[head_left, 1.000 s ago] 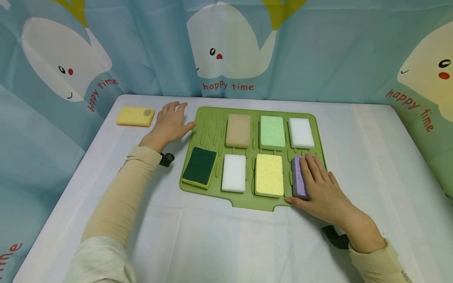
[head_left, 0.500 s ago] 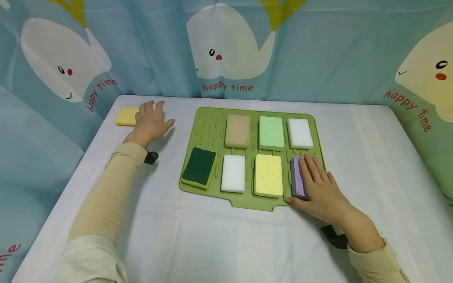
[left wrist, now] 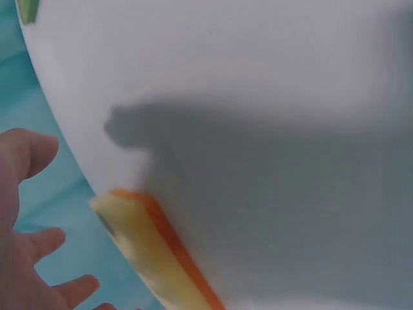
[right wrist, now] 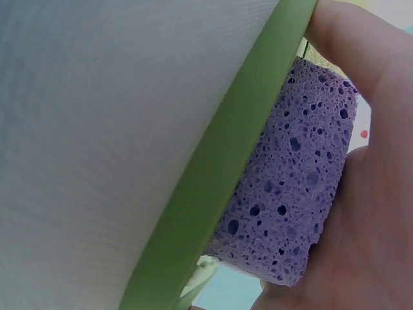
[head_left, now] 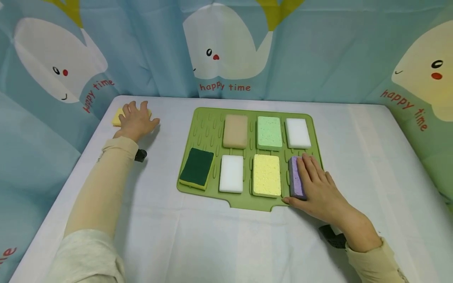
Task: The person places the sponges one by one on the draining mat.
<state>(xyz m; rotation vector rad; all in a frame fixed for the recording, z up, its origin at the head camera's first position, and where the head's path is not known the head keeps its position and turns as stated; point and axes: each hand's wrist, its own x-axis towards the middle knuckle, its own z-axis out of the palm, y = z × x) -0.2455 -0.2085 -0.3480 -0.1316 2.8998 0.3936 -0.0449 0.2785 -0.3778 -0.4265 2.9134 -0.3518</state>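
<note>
My left hand (head_left: pixel 135 121), fingers spread, hovers over a yellow sponge (head_left: pixel 117 118) at the table's far left corner and covers most of it. In the left wrist view this sponge (left wrist: pixel 145 239) shows an orange layer along one side, with a gap between it and my fingertips. My right hand (head_left: pixel 322 192) rests with extended fingers on a purple porous sponge (head_left: pixel 295 179) at the near right of a green ribbed mat (head_left: pixel 203 125). The right wrist view has the purple sponge (right wrist: pixel 290 174) under my palm, and my thumb (right wrist: pixel 345 45) by the mat's edge.
Also on the mat are a beige sponge (head_left: pixel 235 131), a light green one (head_left: pixel 269 133), two white ones (head_left: pixel 298 133), a yellow porous one (head_left: pixel 266 175) and a dark green scouring sponge (head_left: pixel 196 167). A whale-print curtain (head_left: pixel 318 51) hangs behind the white-covered table (head_left: pixel 205 243).
My left hand has moved left from the mat's left edge to above the yellow sponge. My right hand has stayed on the purple sponge.
</note>
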